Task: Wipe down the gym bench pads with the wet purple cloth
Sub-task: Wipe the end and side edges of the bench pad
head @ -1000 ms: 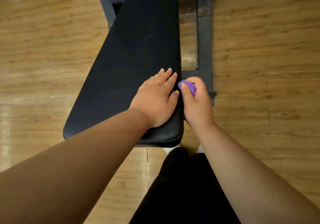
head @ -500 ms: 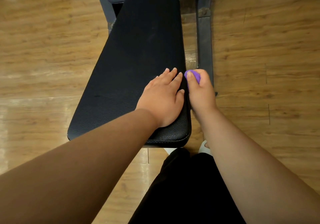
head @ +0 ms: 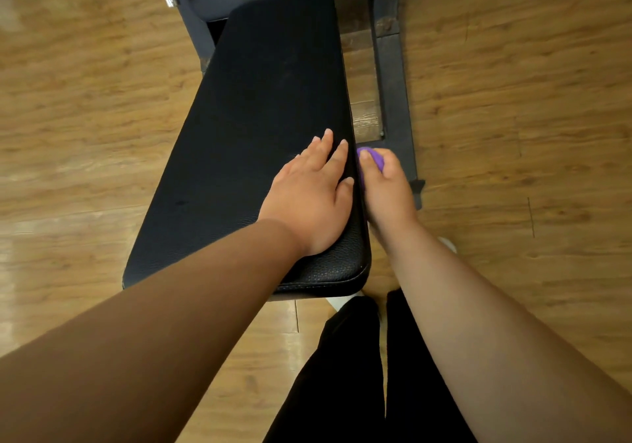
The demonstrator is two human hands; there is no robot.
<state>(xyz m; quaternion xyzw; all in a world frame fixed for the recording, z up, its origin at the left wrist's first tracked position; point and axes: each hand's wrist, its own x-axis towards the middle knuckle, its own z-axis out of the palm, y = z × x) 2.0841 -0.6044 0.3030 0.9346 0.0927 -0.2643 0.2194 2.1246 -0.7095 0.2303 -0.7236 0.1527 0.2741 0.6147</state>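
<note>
Now the right grip point(head: 386, 189) is clenched around the balled cloth point(head: 373, 158) and holds it against the right side edge of the pad point(head: 260, 117), near the frame point(head: 393, 93). The left grip point(head: 309, 199) lies flat and released on the pad top, just beside. To wipe well, better slide the cloth along the whole edge with even pressure, then unfold it for the wide top.

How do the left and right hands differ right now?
The left hand lies flat, fingers straight; the right hand is curled round the purple cloth. The left hand rests on top of the bench pad; the right hand is at its right side edge. Both sit near the pad's front right corner.
</note>
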